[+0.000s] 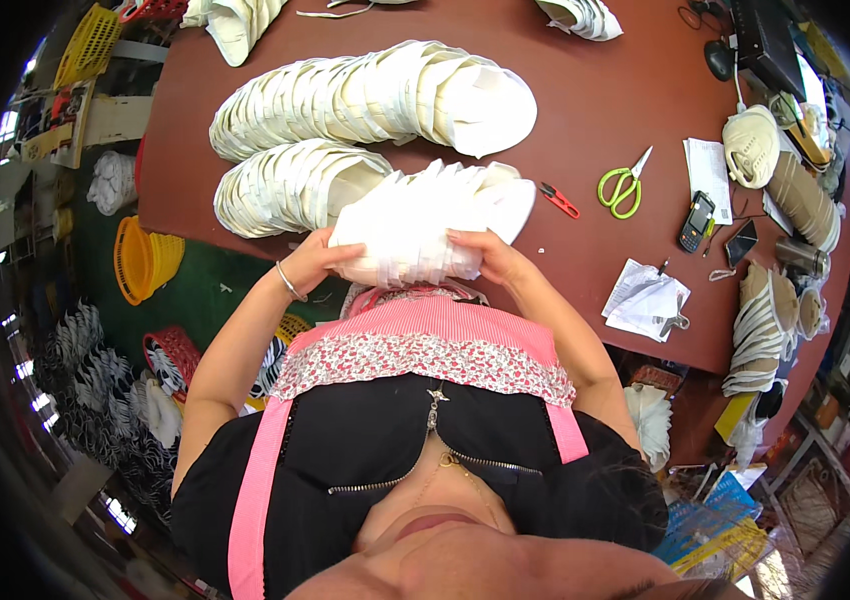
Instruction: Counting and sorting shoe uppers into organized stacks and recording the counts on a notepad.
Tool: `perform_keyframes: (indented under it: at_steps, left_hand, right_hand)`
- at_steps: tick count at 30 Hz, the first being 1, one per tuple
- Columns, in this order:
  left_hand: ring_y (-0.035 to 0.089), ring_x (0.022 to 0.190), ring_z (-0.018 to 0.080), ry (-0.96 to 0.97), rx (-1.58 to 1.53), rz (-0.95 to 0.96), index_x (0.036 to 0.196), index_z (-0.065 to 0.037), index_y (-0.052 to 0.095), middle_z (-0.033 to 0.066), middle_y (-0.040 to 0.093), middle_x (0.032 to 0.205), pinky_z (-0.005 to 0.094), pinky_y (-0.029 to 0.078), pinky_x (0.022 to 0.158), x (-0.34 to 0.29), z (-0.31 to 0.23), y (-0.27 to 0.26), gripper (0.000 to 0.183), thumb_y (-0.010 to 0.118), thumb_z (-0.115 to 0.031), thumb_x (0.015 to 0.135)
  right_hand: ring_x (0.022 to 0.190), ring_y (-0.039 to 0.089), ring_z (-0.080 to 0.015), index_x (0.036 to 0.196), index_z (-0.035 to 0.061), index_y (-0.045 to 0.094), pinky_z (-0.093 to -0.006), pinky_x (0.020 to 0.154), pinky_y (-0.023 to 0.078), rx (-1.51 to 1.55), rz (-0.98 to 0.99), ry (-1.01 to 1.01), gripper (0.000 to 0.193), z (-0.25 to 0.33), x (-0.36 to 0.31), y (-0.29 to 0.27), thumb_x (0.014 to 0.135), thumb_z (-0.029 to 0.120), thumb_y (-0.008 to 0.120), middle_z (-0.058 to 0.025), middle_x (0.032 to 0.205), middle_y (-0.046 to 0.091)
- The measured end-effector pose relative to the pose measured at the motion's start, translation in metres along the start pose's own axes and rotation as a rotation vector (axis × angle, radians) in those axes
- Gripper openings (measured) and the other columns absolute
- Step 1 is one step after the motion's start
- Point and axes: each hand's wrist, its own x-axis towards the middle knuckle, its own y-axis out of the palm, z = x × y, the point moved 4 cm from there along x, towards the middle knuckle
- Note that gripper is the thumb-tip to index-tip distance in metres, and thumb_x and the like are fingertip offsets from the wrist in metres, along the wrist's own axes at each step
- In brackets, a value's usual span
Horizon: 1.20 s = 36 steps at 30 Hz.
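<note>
Near the front edge of the brown table, a nested stack of white shoe uppers [407, 222] lies between my hands. My left hand [317, 262], a bangle on its wrist, grips the stack's left end. On the right, my right hand [493, 256] clasps the near side with thumb and fingers. Undersides of both hands' fingers are partly hidden by the stack. Just behind it lies a shorter row of cream-white uppers [280, 190], and a longer curved row [345, 100] stretches beyond that.
Red thread snips [559, 200] and green-handled scissors [625, 188] lie right of the stack. Farther right are a handheld device [696, 222], clipped papers [645, 300], a beige shoe [751, 146] and more stacked uppers [757, 325]. A yellow basket [141, 262] stands on the floor at left.
</note>
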Motion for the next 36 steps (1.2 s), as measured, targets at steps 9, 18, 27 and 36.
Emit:
perform_keyframes:
  at_steps: [9, 18, 27, 36]
  left_hand:
    - [0.067, 0.096, 0.0144, -0.071, 0.443, 0.326, 0.121, 0.004, 0.061, 0.0105, 0.069, 0.109, 0.0290, 0.054, 0.080, -0.011, -0.014, 0.048, 0.046, 0.075, -0.020, 0.085]
    - [0.055, 0.127, 0.0269, -0.138, -0.175, 0.396, 0.154, 0.001, 0.018, 0.0176, 0.047, 0.145, 0.0379, 0.050, 0.102, -0.031, 0.012, 0.062, 0.093, 0.069, -0.031, 0.083]
    - [0.045, 0.136, 0.0313, -0.117, -0.311, 0.420, 0.155, -0.001, 0.019, 0.0178, 0.038, 0.153, 0.0457, 0.042, 0.108, -0.029, 0.027, 0.095, 0.088, 0.066, -0.035, 0.089]
    - [0.044, 0.138, 0.0328, -0.029, -0.781, 0.364, 0.150, 0.000, 0.033, 0.0177, 0.044, 0.151, 0.0496, 0.033, 0.116, 0.012, 0.022, 0.102, 0.058, 0.039, -0.035, 0.105]
  right_hand:
    - [0.125, 0.053, -0.0263, 0.145, -0.0048, 0.040, -0.0374, 0.107, 0.041, -0.333, -0.006, -0.005, 0.079, 0.017, -0.093, 0.036, 0.080, 0.020, 0.077, -0.0173, 0.139, 0.053]
    - [0.101, 0.063, -0.0200, 0.129, -0.0023, 0.057, -0.0320, 0.086, 0.052, -0.359, 0.011, -0.080, 0.058, 0.020, -0.123, 0.039, 0.081, 0.023, 0.077, -0.0128, 0.113, 0.066]
    - [0.098, 0.067, -0.0210, 0.125, -0.0027, 0.059, -0.0313, 0.081, 0.056, -0.378, -0.008, -0.063, 0.055, 0.026, -0.147, 0.037, 0.079, 0.019, 0.079, -0.0142, 0.110, 0.068]
    - [0.125, 0.054, -0.0240, 0.142, -0.0026, 0.046, -0.0366, 0.106, 0.043, -0.358, -0.247, -0.332, 0.070, 0.038, -0.139, 0.035, 0.085, 0.022, 0.078, -0.0130, 0.136, 0.057]
